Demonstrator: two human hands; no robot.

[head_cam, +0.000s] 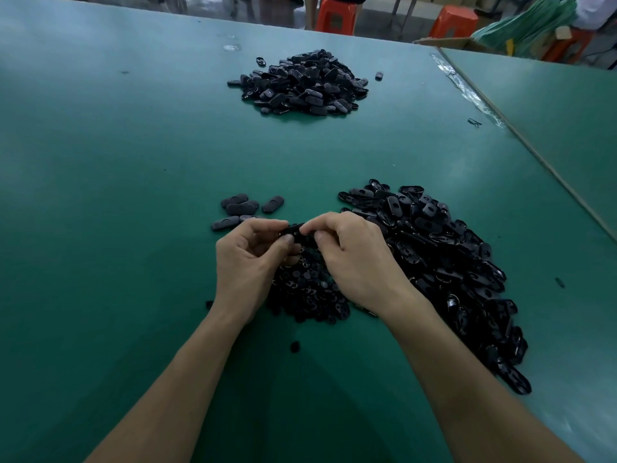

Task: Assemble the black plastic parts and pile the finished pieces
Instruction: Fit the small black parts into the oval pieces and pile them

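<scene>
A: A wide green table [133,195] fills the shot. Two orange stools [335,18] stand beyond its far edge at twelve and one o'clock. A second table [551,105] butts in at two o'clock, with a crinkled tape strip [467,91] along the seam.

B: What's crowding the hands?

A: Heaps! A far pile [300,83] of black pieces sits well apart at twelve o'clock. A long heap of oval shells [450,262] sweeps from one round to five o'clock, right beside the right hand. A mound of small round parts [307,289] lies beneath both hands, partly covered by them.

B: And the work itself?

A: The left hand [247,262] and right hand [354,262] meet above that mound. Each pinches an end of a black part [293,230] between thumb and curled fingers. It's dark and matte, and only a sliver shows between the fingertips.

B: Anything finished?

A: A few closed ovals [243,208], smooth-topped, lie just beside the left hand at eleven o'clock. There's one stray bit [294,346] at six o'clock, between the forearms.

B: One piece held, or two?

A: Can't tell. The fingers hide it, and black on black blurs the heaps' detail.
</scene>
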